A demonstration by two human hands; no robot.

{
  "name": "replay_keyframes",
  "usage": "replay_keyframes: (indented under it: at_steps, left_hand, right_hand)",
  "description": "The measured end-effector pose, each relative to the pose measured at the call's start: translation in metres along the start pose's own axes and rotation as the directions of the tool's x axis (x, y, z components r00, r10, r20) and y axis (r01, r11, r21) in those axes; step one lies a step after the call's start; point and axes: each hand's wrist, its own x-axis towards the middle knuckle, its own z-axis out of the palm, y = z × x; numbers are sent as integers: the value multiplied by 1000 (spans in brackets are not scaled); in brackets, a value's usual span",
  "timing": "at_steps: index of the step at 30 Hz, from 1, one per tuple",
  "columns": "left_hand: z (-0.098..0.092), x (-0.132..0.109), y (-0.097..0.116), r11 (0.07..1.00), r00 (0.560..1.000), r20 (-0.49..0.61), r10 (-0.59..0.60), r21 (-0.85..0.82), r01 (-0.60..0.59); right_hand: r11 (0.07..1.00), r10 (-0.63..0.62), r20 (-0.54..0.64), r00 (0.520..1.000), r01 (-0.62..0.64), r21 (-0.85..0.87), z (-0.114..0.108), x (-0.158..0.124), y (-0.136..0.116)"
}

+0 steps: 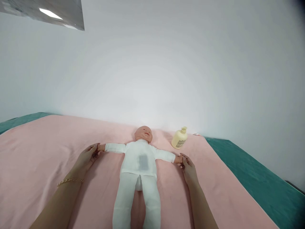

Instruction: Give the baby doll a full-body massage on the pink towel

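Head view: a doll point(139, 168) lies on its back at the lower centre of the frame, head toward the wall point(152, 70), arms spread wide, legs running off the bottom edge. It wears white clothes, with a blurred grey patch point(143, 162) on the front, perhaps a print. The left hand point(87, 156), left of centre, grasps one doll hand between thumb and fingers; a gold bracelet point(70, 181) circles that wrist. The right hand point(189, 168), right of centre, grasps the other doll hand in the same way. Just above it stands a pale yellow pump bottle point(179, 139), near the doll's arm. Beneath everything spreads a pink cloth point(43, 165), with a green cover point(257, 175) showing at lower right and far left. A shiny panel point(59, 16) fills the upper left corner.
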Motion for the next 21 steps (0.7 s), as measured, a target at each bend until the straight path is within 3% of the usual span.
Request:
replay_keyframes:
  at_steps: [5,10,14,21]
  left_hand:
    - [-2,0,1,999,995,102,-16,40,11]
    - [0,-3,3,999,1000,30,7,50,-8]
    - [3,-7,5,999,999,38,-10,46,8]
    - [1,-2,2,1000,1000,-11,12,6,-12]
  right_hand:
    - [993,73,31,997,-75,86,-2,-1,-5]
    - [996,66,11,998,-67,66,0,-2,-5]
    - [999,50,-20,999,-50,10,1,-1,-4]
    - [984,-55,-86,995,40,-174,2,-4,-3]
